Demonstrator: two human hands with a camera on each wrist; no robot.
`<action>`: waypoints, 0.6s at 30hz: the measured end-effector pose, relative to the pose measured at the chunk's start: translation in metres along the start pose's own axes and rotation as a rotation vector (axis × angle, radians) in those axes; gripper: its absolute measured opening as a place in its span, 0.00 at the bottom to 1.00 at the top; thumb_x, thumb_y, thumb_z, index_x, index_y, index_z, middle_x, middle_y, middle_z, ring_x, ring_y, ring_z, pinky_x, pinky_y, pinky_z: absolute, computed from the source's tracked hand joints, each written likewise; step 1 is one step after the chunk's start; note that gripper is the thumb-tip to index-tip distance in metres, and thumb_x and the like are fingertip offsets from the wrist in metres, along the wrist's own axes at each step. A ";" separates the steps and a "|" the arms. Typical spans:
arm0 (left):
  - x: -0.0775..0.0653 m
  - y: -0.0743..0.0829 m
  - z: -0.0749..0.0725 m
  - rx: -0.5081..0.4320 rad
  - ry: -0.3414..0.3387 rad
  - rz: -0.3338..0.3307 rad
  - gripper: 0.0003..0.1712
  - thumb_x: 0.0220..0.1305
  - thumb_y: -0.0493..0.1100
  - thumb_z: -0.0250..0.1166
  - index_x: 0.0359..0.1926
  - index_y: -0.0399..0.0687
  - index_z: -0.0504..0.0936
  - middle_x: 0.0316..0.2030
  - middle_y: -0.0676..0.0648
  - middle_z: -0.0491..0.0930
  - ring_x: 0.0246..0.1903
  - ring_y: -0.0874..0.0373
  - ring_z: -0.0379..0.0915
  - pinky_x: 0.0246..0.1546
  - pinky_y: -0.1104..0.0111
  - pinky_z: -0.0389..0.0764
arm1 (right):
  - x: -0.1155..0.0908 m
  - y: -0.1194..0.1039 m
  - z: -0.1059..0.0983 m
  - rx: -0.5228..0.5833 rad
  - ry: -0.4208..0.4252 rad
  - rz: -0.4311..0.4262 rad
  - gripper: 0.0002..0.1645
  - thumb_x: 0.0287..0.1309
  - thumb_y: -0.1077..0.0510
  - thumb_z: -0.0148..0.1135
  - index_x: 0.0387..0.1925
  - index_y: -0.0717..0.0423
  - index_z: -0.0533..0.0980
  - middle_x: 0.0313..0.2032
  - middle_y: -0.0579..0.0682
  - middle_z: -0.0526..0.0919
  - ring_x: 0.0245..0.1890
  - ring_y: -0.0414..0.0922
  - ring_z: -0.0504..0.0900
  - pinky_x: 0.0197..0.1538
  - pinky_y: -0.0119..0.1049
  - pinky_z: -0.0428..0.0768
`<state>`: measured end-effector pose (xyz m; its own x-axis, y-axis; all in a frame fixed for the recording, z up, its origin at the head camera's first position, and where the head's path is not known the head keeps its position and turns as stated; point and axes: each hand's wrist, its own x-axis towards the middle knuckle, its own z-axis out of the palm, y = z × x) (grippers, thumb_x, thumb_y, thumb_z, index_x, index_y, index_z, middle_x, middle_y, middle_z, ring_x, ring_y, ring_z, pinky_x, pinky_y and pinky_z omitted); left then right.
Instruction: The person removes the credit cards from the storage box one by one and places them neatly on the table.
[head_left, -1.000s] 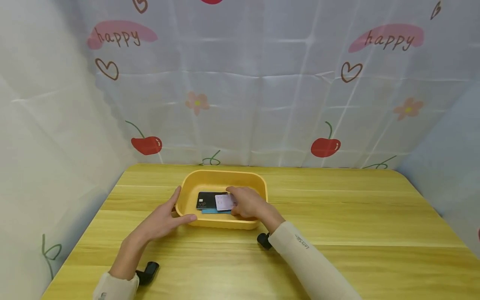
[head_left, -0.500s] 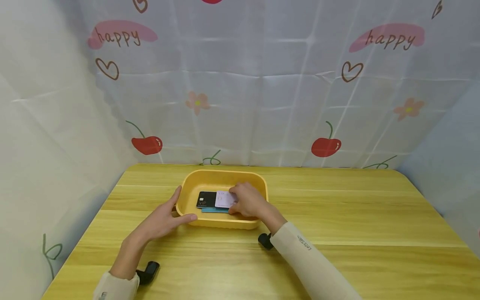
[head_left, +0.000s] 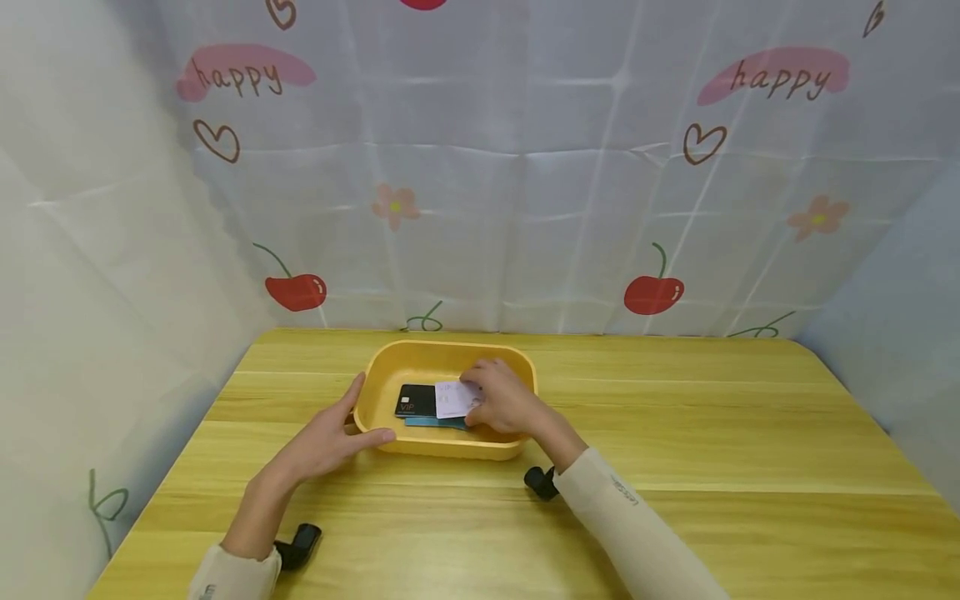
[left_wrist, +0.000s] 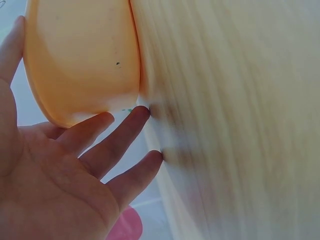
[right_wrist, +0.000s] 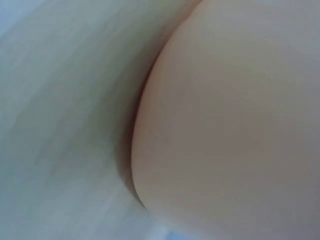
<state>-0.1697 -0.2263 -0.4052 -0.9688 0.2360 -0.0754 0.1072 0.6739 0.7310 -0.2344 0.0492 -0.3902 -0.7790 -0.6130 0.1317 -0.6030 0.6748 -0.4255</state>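
A yellow plastic basin stands on the table, with cards in it. On its floor lies a black card marked VIP, partly over a blue card. My right hand reaches inside and pinches a pale lilac card by its right side, thumb near and fingers far. That card overlaps the black one. With fingers and thumb spread, my left hand touches the basin's left end; its thumb lies along the front rim. In the right wrist view the basin's wall hides the right hand.
Both wrists carry black camera mounts. The wooden table meets a white curtain printed with cherries at the back, and pale cloth hangs at both sides.
The lilac card has shifted slightly right and back within my right hand's grip, baring more of the black card. My left hand and the basin have hardly moved.
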 end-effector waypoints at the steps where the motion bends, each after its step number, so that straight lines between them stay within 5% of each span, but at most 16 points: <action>1: 0.000 0.000 0.000 -0.001 0.003 0.002 0.61 0.50 0.66 0.64 0.71 0.49 0.35 0.66 0.39 0.53 0.62 0.45 0.54 0.58 0.49 0.58 | 0.000 0.000 -0.001 0.001 0.005 -0.009 0.31 0.40 0.56 0.73 0.49 0.61 0.76 0.46 0.51 0.75 0.45 0.49 0.68 0.49 0.39 0.67; 7: 0.000 0.000 0.001 -0.031 0.013 0.008 0.62 0.50 0.64 0.65 0.71 0.50 0.34 0.65 0.39 0.56 0.60 0.47 0.58 0.57 0.50 0.60 | -0.007 -0.001 -0.012 0.026 0.048 -0.046 0.30 0.40 0.57 0.73 0.49 0.61 0.76 0.47 0.52 0.76 0.47 0.49 0.68 0.52 0.41 0.65; 18: 0.000 0.001 0.001 -0.006 0.001 0.016 0.61 0.50 0.66 0.63 0.72 0.50 0.36 0.68 0.39 0.49 0.64 0.44 0.49 0.59 0.48 0.55 | -0.043 0.010 -0.039 0.078 0.133 -0.009 0.29 0.39 0.60 0.73 0.48 0.59 0.76 0.45 0.49 0.76 0.47 0.47 0.67 0.47 0.41 0.67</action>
<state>-0.1690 -0.2251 -0.4048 -0.9672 0.2459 -0.0637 0.1209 0.6658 0.7362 -0.2138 0.0978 -0.3650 -0.7924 -0.5557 0.2515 -0.5992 0.6321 -0.4913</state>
